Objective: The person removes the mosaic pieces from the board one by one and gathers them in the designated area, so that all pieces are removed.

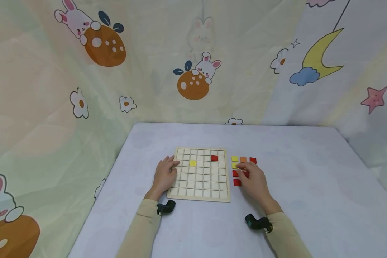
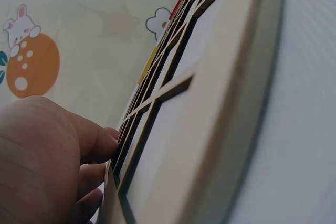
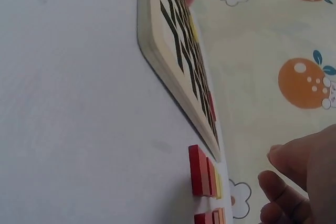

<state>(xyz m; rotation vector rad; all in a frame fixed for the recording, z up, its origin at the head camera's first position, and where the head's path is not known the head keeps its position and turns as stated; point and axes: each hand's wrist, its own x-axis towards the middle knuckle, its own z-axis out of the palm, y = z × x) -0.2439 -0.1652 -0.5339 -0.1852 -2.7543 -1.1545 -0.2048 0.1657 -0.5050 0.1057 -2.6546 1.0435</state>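
A wooden grid board (image 1: 198, 199) lies on the table, with a yellow square tile (image 1: 192, 163) and a red square tile (image 1: 214, 158) in its upper cells. My left hand (image 1: 164, 174) rests at the board's left edge, fingertips on the rim in the left wrist view. Over the loose tiles right of the board is my right hand (image 1: 254, 179), its fingertips close to a yellow tile (image 1: 234, 166). In the right wrist view, thumb and finger stand apart with nothing between them. Part of the tile group is hidden under this hand.
Around the right hand lie another yellow tile (image 1: 234, 158), an orange tile (image 1: 243, 159) and several red tiles (image 1: 237, 182). A pale cloth covers the table (image 1: 309, 172). Behind it hangs a printed curtain (image 1: 154, 71). Each wrist wears a small black camera (image 1: 258, 223).
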